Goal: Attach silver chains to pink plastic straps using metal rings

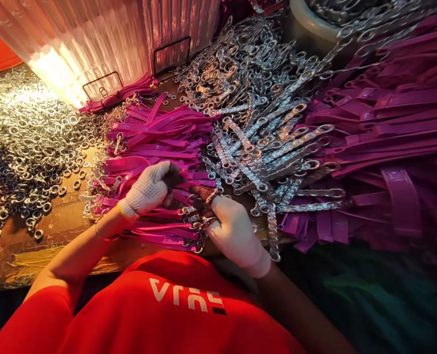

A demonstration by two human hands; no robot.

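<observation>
My left hand [154,187], in a white knitted glove with dark fingertips, is closed over a pile of pink straps [155,130]; a bit of pink shows at its fingertips. Close to its right, my right hand [223,216], in a similar glove, is closed too, with small metal links at its fingers; exactly what it grips is hard to make out. The pink straps lie in a bundle under and around both hands, with metal rings at their ends. Twisted metal chain strips [255,147] lie just beyond my right hand.
Loose metal rings [37,157] are heaped at the left. Ribbed translucent panels [103,44] with black wire handles stand at the back. A bucket [314,22] of chains is at the back right, and purple straps [398,113] are piled at the right.
</observation>
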